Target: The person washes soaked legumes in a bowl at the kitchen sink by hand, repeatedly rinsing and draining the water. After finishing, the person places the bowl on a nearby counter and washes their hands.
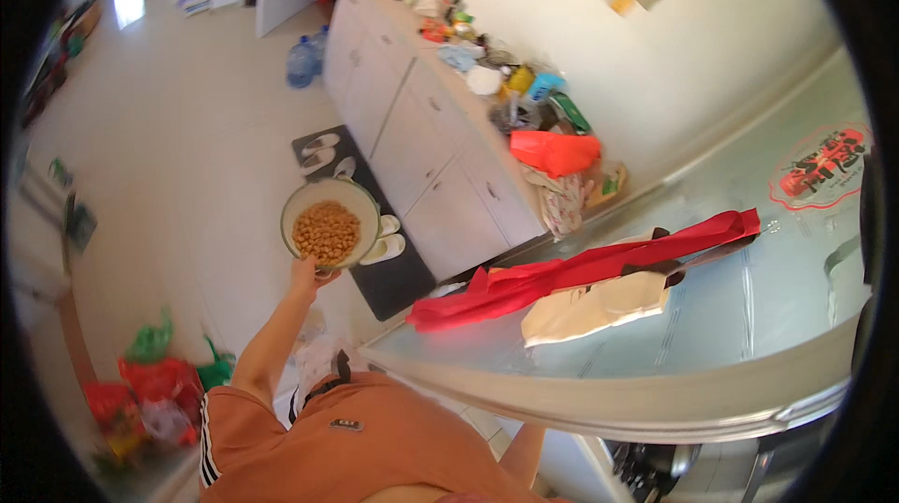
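Note:
My left hand, at the end of an outstretched arm, grips the near rim of a round, pale basin with a green edge. Many small tan-brown pieces, like peanuts or beans, lie in the basin. It is held above the floor, beside a dark mat with pale shoes on it. My right hand is out of view; only part of the right arm shows at the bottom, below the glass door's frame.
A white cabinet with a cluttered top stands beyond the mat. A frosted glass door with a red cloth and a cream bag hanging on it is at right. Water bottles stand ahead; red bags sit lower left.

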`<action>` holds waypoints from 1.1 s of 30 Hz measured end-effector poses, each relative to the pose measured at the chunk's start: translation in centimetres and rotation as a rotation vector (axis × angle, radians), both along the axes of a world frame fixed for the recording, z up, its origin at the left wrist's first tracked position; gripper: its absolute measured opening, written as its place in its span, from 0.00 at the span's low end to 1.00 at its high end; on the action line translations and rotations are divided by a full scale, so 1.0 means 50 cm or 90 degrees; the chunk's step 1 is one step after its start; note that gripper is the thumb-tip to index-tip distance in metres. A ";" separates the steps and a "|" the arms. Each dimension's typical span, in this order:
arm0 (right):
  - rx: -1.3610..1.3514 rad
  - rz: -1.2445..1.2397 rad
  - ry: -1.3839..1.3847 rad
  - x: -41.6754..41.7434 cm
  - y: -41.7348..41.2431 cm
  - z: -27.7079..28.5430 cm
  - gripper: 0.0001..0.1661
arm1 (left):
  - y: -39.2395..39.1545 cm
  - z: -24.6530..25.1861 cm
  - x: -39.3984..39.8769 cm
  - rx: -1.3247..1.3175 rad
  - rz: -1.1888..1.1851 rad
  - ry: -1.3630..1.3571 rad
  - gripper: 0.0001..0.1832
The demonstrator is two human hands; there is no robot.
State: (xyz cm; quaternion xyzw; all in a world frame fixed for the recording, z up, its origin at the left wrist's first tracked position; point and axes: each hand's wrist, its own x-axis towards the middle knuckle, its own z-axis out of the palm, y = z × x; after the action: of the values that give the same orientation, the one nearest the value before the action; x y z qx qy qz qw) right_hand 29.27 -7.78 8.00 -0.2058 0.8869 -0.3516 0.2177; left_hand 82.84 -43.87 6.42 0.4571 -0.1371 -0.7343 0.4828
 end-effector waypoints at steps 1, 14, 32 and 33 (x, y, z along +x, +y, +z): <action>-0.007 -0.034 -0.023 0.050 0.006 -0.008 0.15 | -0.055 0.009 0.006 -0.012 -0.062 -0.053 0.22; -0.042 -0.614 -0.245 0.755 0.336 -0.061 0.14 | -0.601 0.113 -0.241 -0.124 -0.276 0.040 0.23; -0.265 -1.018 -0.322 1.121 0.339 -0.039 0.17 | -0.983 0.100 -0.802 -0.081 -0.188 0.207 0.28; -0.272 -1.027 -0.315 1.125 0.339 -0.034 0.17 | -0.992 0.086 -0.801 -0.063 -0.169 0.271 0.30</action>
State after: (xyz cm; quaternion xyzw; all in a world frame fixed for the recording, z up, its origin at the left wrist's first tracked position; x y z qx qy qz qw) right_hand 85.53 9.16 6.29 0.5312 0.6043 -0.5921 0.0457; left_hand 42.80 -93.47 10.71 0.2460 -0.1270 -0.8634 0.4217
